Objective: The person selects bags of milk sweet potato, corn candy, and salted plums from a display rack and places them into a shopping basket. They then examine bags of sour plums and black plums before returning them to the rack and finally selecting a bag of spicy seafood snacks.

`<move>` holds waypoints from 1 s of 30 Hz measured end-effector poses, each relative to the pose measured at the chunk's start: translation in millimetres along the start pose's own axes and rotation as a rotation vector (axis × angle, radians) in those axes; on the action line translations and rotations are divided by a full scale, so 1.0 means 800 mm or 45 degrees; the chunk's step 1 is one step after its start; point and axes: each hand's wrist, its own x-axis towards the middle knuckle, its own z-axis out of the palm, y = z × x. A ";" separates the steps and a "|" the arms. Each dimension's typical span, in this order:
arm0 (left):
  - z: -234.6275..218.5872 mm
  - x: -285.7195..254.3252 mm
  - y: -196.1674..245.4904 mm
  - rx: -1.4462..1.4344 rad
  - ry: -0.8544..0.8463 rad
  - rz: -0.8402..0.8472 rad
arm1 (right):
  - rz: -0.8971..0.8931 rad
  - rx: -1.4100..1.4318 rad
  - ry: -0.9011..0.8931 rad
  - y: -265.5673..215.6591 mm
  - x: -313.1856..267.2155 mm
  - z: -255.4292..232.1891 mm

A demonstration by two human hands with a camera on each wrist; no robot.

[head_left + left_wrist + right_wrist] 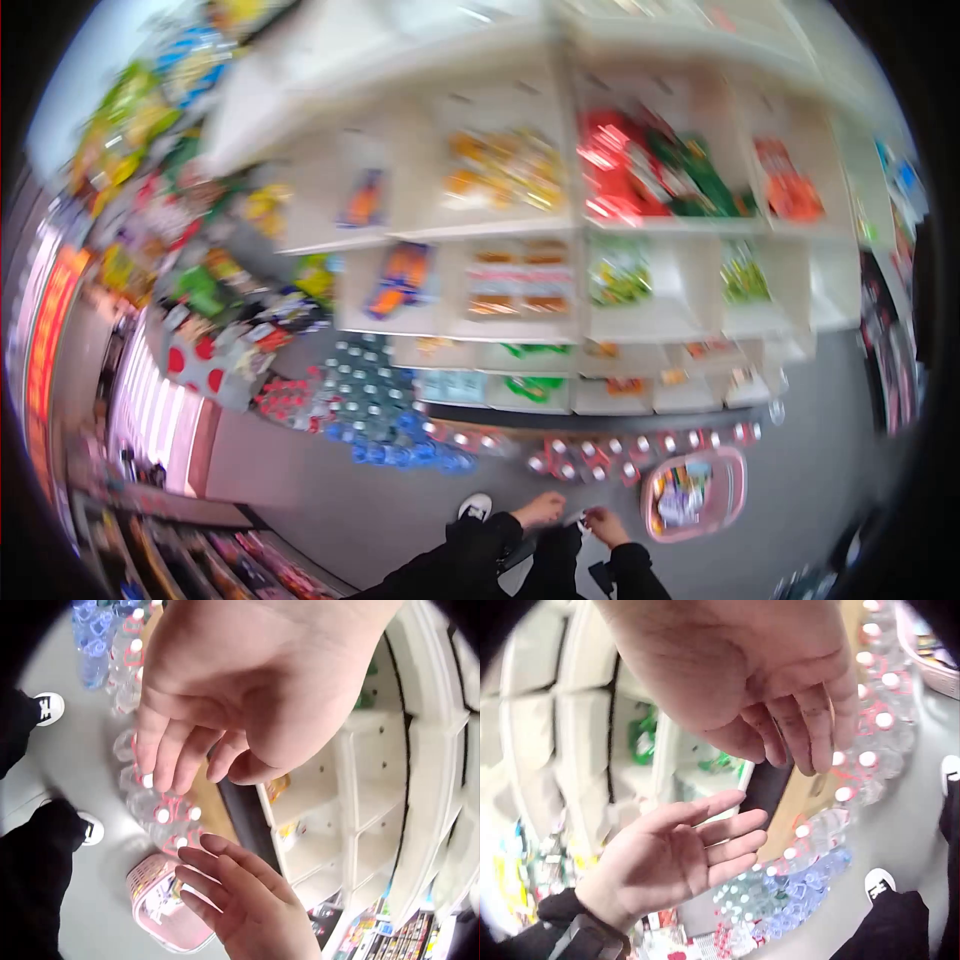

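Both hands are held out at waist height over the floor, apart from each other, with nothing held. The left hand (pixel 541 509) and the right hand (pixel 606 526) show near the bottom of the head view. In the left wrist view the left hand (pixel 255 690) hangs large with loosely bent fingers, and the right hand (pixel 251 904) has its fingers spread. The right wrist view shows the right hand (pixel 742 682) with relaxed fingers and the left hand (pixel 667 859) palm up, fingers extended.
White shelving (pixel 510 232) with bagged goods stands ahead. Capped bottles (pixel 590 459) line the floor along its base, beside a pink basket (pixel 738 497) holding packages. Blue-wrapped bottles (pixel 400 455) stand left of them. Hanging snack bags (pixel 120 135) and low racks (pixel 200 560) are at left.
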 end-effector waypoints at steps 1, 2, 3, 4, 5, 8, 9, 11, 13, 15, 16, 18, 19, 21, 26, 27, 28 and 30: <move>-0.028 -0.040 0.004 0.005 0.064 0.045 | -0.050 -0.099 -0.152 -0.074 -0.008 0.017; -0.055 -0.077 0.002 0.008 0.121 0.106 | -0.210 -0.179 -0.237 -0.075 0.013 0.051; -0.078 -0.097 -0.019 0.005 0.217 0.302 | -0.070 -0.327 -0.423 -0.151 0.002 0.068; -0.106 -0.114 -0.032 0.015 0.303 0.494 | -0.445 -0.514 -0.420 -0.194 0.001 0.096; -0.136 -0.150 -0.030 0.144 0.374 0.506 | -0.525 -0.604 -0.493 -0.233 0.000 0.129; -0.214 -0.261 -0.053 0.543 0.557 0.684 | -0.700 -0.758 -0.657 -0.305 0.017 0.238; -0.244 -0.288 -0.071 0.644 0.586 0.640 | -0.753 -0.796 -0.745 -0.324 0.021 0.277; -0.300 -0.352 -0.094 0.764 0.613 0.548 | -0.807 -0.846 -0.840 -0.375 0.011 0.350; -0.339 -0.420 -0.120 0.804 0.686 0.459 | -0.825 -0.963 -1.114 -0.419 0.000 0.419; -0.387 -0.449 -0.157 0.838 0.652 0.427 | -0.871 -1.057 -1.175 -0.460 -0.021 0.470; -0.403 -0.479 -0.160 0.887 0.624 0.395 | -0.933 -1.147 -1.225 -0.483 -0.028 0.495; -0.427 -0.520 -0.156 0.932 0.537 0.216 | -0.902 -1.162 -1.320 -0.514 -0.034 0.530; -0.438 -0.535 -0.158 0.959 0.567 0.251 | -0.958 -1.193 -1.289 -0.529 -0.039 0.541; -0.452 -0.561 -0.155 0.985 0.585 0.287 | -0.991 -1.242 -1.247 -0.556 -0.048 0.553; -0.473 -0.619 -0.113 1.088 0.564 0.371 | -1.181 -1.204 -1.205 -0.606 -0.038 0.556; -0.477 -0.627 -0.101 1.088 0.572 0.374 | -1.142 -1.224 -1.211 -0.633 -0.047 0.548; -0.482 -0.635 -0.089 1.123 0.511 0.390 | -1.101 -1.239 -1.215 -0.648 -0.051 0.544; -0.491 -0.646 -0.069 1.149 0.439 0.407 | -1.252 -1.297 -1.167 -0.649 -0.019 0.540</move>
